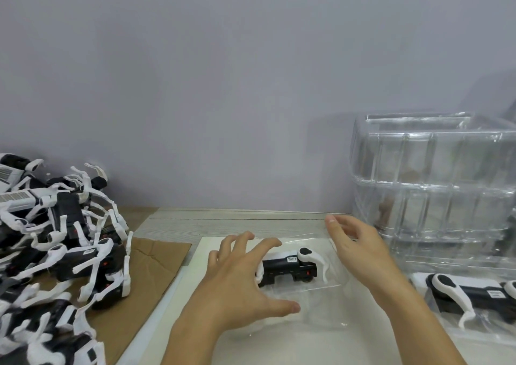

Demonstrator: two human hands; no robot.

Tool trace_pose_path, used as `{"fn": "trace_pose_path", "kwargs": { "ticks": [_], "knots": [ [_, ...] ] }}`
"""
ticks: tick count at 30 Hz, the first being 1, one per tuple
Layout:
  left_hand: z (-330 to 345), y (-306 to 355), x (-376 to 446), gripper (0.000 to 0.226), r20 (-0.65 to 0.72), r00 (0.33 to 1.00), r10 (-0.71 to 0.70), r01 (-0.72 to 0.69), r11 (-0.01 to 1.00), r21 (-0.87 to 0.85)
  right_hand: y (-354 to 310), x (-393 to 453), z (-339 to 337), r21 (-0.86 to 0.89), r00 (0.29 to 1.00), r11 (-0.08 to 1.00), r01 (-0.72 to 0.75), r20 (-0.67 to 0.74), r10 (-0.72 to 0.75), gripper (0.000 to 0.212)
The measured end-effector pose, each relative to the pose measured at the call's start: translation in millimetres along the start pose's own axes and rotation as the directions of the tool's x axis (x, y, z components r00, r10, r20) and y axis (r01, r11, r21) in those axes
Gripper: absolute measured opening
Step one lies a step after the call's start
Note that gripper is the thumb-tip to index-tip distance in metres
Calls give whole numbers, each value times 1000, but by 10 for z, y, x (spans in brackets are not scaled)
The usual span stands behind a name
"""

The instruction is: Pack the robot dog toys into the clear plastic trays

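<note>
Black-and-white robot dog toy (290, 267)

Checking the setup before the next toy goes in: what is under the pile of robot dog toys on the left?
Brown cardboard shows beneath the pile of robot dog toys, spreading right onto the table. Whatever lies under the pile's middle is covered by the toys.

The light is soft, even and fairly bright, with a cool grey cast over the wall (223, 71). Shadows are faint: a pale one lies on the wall behind the stacked clear trays (435, 180) (their ridges catch small white glints). The wide lens bends the edges, and the toy pile (55, 247) at the left edge looks smeared and soft.
</note>
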State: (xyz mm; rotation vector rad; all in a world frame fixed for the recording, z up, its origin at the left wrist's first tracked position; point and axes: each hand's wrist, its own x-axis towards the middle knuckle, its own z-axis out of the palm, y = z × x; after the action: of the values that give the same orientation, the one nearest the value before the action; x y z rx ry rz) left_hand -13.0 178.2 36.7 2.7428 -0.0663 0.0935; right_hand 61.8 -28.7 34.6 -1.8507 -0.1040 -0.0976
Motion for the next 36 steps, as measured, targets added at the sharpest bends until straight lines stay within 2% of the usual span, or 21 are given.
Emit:
{"fn": "trace_pose_path", "kwargs": {
  "ticks": [3, 6, 10, 13, 16, 20, 27, 30, 32, 34, 36],
  "knots": [
    [-13, 17, -5, 79, -55, 998, 5, -7, 1000, -27, -11, 12, -1, 51, 999, 998, 36, -32, -35, 21],
    [-36, 35, 0, 78, -163, 986, 46, -46, 999, 7, -28, 6, 3, 132, 998, 990, 54, -42, -49, 23],
    [-95, 99, 3, 77, -376, 910, 176, -151, 984, 96, -104, -44, -11, 275, 997, 959, 67, 22, -76, 34],
    [-144, 149, 3, 74, -481, 844, 237, -190, 971, 146, -169, -75, -35, 362, 987, 924, 122, 49, -150, 39],
    [-189, 191, 7, 76, -518, 810, 275, -204, 960, 191, -202, -89, -49, 393, 979, 902, 180, 13, -202, 36],
    [-233, 236, 3, 77, -525, 798, 297, -195, 951, 241, -212, -87, -61, 441, 974, 873, 209, -11, -227, 30],
    [-210, 216, 13, 76, -547, 784, 293, -203, 954, 221, -177, -59, -57, 488, 972, 846, 215, -25, -233, 29],
    [-168, 138, 27, 71, -576, 791, 206, -193, 978, 85, -152, -41, -56, 487, 976, 846, 217, -90, -198, 29],
    [-137, 51, 37, 68, -584, 807, 89, -192, 975, -116, -148, -38, -59, 495, 976, 842, 216, -119, -181, 34],
    [-130, -7, 38, 63, -566, 822, -65, -195, 901, -387, -144, -38, -63, 515, 977, 831, 212, -132, -167, 35],
    [-119, -45, 59, 59, -504, 844, -184, -199, 765, -613, -145, -44, -56, 525, 977, 824, 210, -131, -166, 35]
  ]
}}
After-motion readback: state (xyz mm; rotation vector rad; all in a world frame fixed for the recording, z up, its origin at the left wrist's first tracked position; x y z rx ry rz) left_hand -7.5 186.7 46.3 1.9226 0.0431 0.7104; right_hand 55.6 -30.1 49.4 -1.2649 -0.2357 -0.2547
